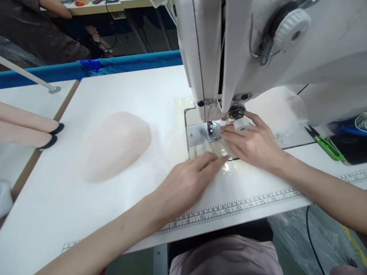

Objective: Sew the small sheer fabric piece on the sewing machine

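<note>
A white sewing machine head [200, 49] stands over a metal needle plate [197, 135] set in the table. My right hand [255, 143] reaches in beside the presser foot [210, 130], fingers stretched and somewhat apart, tips near the needle area. One finger lies behind a small white round part [241, 123]. Just in front of the plate is my left hand [189, 183], its fingers drawn together and pointing right; anything between them is too small to make out. Left of the plate rests a pale beige rounded cup-shaped piece [120, 143], slightly blurred.
Green-handled thread snips [329, 147] lie at the right beside a dark tray [351, 147]. A printed ruler [215, 214] runs along the front edge. Two beige padded rods [28, 126] project from the left. Behind the blue cloth edge [137, 61], another person's arm [57, 7] shows.
</note>
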A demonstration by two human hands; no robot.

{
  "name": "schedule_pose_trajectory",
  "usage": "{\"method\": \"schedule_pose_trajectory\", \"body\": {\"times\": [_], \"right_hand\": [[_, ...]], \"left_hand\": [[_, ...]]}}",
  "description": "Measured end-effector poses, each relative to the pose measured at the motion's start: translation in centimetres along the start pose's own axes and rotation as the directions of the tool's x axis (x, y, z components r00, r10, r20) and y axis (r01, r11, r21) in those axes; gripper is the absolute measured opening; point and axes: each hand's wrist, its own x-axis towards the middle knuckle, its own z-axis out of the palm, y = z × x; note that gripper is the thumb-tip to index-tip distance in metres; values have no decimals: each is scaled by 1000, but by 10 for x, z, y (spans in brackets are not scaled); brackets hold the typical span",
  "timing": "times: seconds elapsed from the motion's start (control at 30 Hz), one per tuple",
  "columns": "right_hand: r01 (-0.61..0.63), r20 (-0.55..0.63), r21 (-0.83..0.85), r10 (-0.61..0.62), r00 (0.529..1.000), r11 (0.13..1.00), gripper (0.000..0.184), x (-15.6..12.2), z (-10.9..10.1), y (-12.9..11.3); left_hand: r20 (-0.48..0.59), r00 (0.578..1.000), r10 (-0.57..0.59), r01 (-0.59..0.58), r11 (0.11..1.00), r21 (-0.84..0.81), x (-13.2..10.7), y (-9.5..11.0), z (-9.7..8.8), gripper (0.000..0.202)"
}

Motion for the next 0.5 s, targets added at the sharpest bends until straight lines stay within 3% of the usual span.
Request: {"method": "schedule_pose_trajectory", "body": {"times": [0.07,0.13,0.2,0.3,0.4,0.5], "right_hand": [[-10,-4,65,10,1000,998,30,0,-1,0],[-39,-3,134,40,999,990,29,-1,-2,0],[-82,12,206,82,997,975,27,0,-3,-2],[-196,92,413,173,981,889,21,3,-8,-7],[-406,332,678,237,913,613,31,7,-16,-14],[-597,587,767,117,801,236,30,10,-20,-17]], "left_hand": [[-57,998,12,-14,999,-36,-2,0,-4,38],[-83,994,-77,86,990,108,-2,-7,-6,32],[-14,985,-173,172,965,197,1,-14,-7,26],[63,959,-276,276,961,1,6,-17,-8,16],[37,893,-448,420,804,-422,10,-11,-10,18],[39,826,-562,419,566,-710,12,-7,-13,22]]}}
